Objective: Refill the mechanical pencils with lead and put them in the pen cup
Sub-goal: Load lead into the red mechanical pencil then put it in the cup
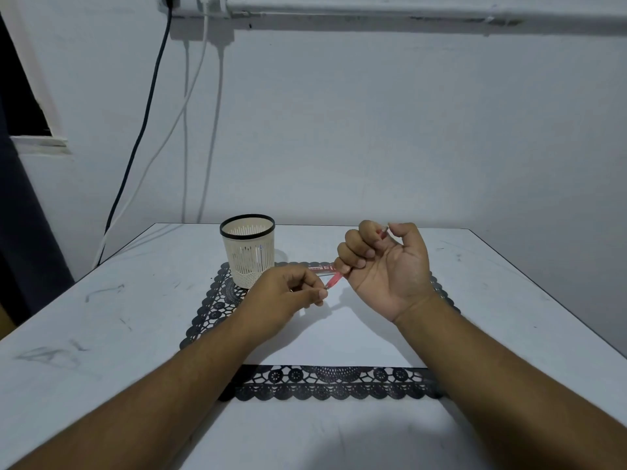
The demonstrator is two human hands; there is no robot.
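Note:
My right hand (386,266) is turned palm up with its fingers curled round a red mechanical pencil (334,279); one end pokes out below the little finger, the other shows near the thumb. My left hand (288,293) sits just left of that lower end, thumb and forefinger pinched together at it; whatever they pinch is too small to make out. A cream slotted pen cup (248,252) with a black rim stands upright at the mat's far left corner, something pale inside. A red lead case (320,269) lies on the mat behind my hands.
A black lace-edged placemat (332,381) with a white sheet (339,337) on it covers the table's middle. The white table (101,317) runs to a wall. Cables (149,106) hang down the wall at far left.

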